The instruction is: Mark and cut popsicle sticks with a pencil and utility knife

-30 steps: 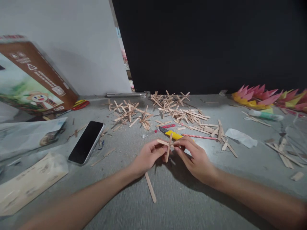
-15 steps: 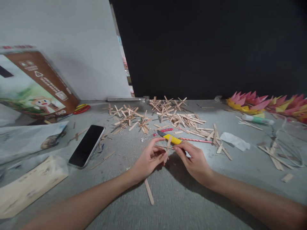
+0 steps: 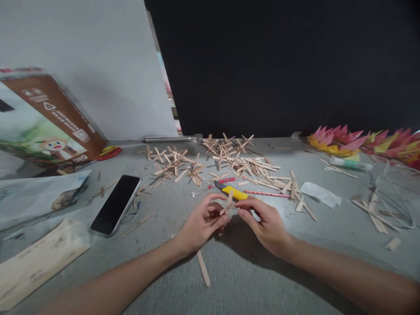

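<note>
Centrally, our left hand and right hand meet above the grey table, both pinching a small cross of wooden sticks between their fingertips. Just behind it lies a yellow utility knife, with a red pencil beside it. A single stick lies under our left wrist. Farther back we see heaps of stick crosses; to the left a black phone and a tilted carton; to the far right, pink-and-yellow paper flowers.
</note>
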`<action>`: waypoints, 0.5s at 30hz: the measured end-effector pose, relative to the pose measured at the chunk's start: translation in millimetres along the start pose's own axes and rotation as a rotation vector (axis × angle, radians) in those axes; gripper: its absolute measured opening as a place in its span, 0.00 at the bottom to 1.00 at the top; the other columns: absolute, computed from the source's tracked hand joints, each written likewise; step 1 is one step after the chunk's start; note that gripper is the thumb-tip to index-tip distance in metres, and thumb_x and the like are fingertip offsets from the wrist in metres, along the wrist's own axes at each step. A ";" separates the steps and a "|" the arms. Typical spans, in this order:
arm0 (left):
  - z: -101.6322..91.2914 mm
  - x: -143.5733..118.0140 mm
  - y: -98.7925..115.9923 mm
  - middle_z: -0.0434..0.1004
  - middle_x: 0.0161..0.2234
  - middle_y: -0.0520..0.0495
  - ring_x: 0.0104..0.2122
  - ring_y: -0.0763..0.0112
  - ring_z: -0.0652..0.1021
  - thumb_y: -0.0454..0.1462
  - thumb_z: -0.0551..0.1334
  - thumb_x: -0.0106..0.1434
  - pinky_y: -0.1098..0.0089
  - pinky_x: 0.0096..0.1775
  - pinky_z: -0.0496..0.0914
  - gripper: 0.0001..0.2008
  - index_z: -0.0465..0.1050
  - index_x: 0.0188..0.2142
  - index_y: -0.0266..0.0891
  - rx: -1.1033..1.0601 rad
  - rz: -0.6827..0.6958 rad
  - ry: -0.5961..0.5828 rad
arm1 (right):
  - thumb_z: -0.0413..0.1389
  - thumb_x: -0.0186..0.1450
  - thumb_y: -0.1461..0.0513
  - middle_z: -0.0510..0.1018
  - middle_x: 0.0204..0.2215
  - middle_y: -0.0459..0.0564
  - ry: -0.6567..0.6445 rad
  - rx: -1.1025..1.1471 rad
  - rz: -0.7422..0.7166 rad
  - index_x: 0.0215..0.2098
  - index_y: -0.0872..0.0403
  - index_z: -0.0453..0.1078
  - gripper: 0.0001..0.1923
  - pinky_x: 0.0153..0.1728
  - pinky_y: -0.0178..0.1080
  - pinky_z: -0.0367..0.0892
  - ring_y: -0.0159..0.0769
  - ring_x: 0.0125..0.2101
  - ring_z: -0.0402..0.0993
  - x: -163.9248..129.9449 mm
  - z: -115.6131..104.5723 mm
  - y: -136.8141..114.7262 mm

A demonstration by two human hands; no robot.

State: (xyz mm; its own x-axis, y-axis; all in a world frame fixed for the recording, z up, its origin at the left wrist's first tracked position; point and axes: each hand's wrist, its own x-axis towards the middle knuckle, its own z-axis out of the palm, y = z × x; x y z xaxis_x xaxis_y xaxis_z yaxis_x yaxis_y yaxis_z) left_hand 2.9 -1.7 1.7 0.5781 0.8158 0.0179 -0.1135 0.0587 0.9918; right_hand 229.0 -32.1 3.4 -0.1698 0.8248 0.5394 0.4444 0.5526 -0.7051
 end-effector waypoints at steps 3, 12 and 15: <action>-1.0 1.2 3.8 0.76 0.31 0.53 0.28 0.73 0.75 0.48 0.70 0.71 0.71 0.35 0.70 0.23 0.65 0.56 0.41 0.012 -0.011 -0.017 | 0.60 0.75 0.61 0.83 0.37 0.47 -0.076 0.069 -0.080 0.52 0.49 0.75 0.08 0.40 0.35 0.75 0.34 0.35 0.80 -1.4 -4.3 -2.4; -1.3 1.9 10.9 0.75 0.29 0.52 0.27 0.74 0.73 0.50 0.74 0.66 0.73 0.32 0.67 0.23 0.70 0.49 0.39 -0.033 -0.021 0.030 | 0.55 0.77 0.63 0.78 0.48 0.55 -0.031 -0.064 -0.023 0.53 0.50 0.71 0.08 0.53 0.46 0.71 0.44 0.51 0.75 2.4 -2.2 -3.8; -2.7 2.2 9.7 0.75 0.28 0.52 0.26 0.74 0.73 0.49 0.73 0.66 0.73 0.30 0.66 0.22 0.70 0.49 0.39 -0.034 -0.021 0.036 | 0.55 0.78 0.61 0.80 0.43 0.52 -0.104 -0.051 0.030 0.48 0.50 0.72 0.05 0.50 0.44 0.71 0.41 0.45 0.77 5.6 -0.7 -2.8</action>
State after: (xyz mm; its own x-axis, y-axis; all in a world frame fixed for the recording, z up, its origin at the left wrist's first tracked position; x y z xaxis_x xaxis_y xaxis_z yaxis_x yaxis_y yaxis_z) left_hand 0.9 2.3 11.0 0.5510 0.8345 -0.0076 -0.1300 0.0949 0.9870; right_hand 227.4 -29.2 8.6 -0.2453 0.8501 0.4660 0.4945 0.5232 -0.6941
